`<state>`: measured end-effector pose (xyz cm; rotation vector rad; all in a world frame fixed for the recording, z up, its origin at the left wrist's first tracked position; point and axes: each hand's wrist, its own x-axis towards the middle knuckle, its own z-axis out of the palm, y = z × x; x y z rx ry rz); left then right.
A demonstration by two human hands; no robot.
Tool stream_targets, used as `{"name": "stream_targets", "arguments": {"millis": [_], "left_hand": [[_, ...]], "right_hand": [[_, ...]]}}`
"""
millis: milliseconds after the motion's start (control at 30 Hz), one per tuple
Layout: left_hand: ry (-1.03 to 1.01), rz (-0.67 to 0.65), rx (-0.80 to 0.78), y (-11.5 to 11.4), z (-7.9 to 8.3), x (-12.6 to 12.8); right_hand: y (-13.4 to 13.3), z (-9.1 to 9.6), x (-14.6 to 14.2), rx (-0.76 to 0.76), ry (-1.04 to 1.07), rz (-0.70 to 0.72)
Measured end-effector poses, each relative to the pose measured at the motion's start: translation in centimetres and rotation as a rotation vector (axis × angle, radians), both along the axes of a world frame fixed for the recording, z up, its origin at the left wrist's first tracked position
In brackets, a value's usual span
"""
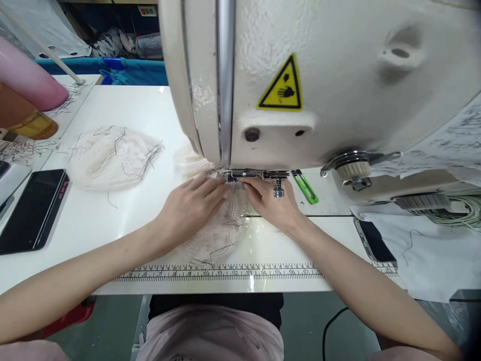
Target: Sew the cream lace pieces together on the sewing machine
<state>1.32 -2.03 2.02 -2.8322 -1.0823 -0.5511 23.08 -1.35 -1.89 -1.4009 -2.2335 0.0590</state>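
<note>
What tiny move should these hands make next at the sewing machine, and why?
Probably ease the lace piece slightly forward under the presser foot: the left hand lies flat on it, and the right hand has its fingers at the foot.

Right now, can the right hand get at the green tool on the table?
Probably yes: the green tool lies on the table just beside the right hand, with nothing between them.

Machine head (338, 75): cream painted metal w/ rough, pebbly finish. Presser foot (255, 174): bright polished metal. Table (93, 215): white, smooth, glossy. Lace piece (221, 233) nr its front edge: thin openwork cloth, matt, loose threads. Phone (32, 208) at left edge: glossy black glass. Clipper (306, 188): green plastic
</note>
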Motion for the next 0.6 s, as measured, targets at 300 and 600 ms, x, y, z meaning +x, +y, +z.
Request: {"name": "stream_targets", "arguments": {"millis": [300,600], "left_hand": [[-0.084,0.191,-0.186,2.1,-0.4,1.3],[-0.06,0.092,-0.005,1.7,-1.0,1.2]], "right_hand": [[0.5,-0.3,0.0,-0.006,0.109,0.055],[0.2,0.1,0.1,0.076,0.023,0.067]]}}
